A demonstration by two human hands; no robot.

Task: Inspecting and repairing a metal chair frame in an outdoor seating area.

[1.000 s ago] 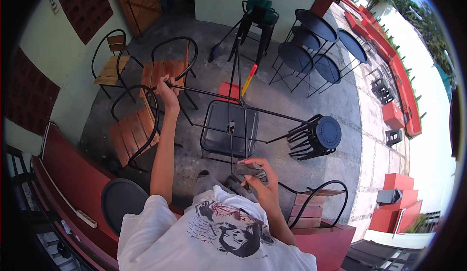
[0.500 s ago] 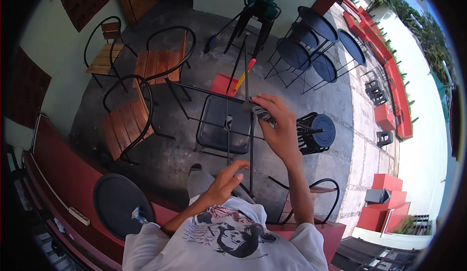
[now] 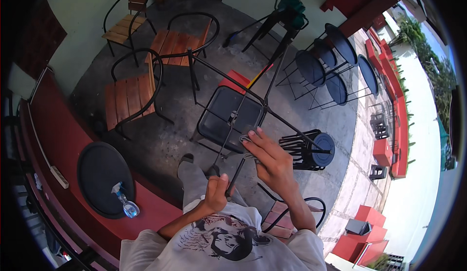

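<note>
A black metal frame of thin crossed legs (image 3: 224, 75), like a table base, extends in front of me above a black square stool (image 3: 219, 106). Whether it rests on the stool, I cannot tell. My left hand (image 3: 215, 193) is closed round the near end of one leg, close to my shirt. Further up that same leg, my right hand (image 3: 275, 163) presses a grey cloth (image 3: 245, 139) against the metal, fingers folded over it.
Wooden-slat chairs (image 3: 129, 101) stand at left. On the red ledge (image 3: 160, 200), a round black tray (image 3: 99, 174) carries a spray bottle (image 3: 127, 204). Stacked black stools (image 3: 321, 149) and round dark tables (image 3: 310, 68) are at right. A red dustpan (image 3: 233, 79) lies behind the square stool.
The frame has turned and tilted. My right hand has slid the cloth down the leg toward me. My left hand, loose before, now grips the leg's near end.
</note>
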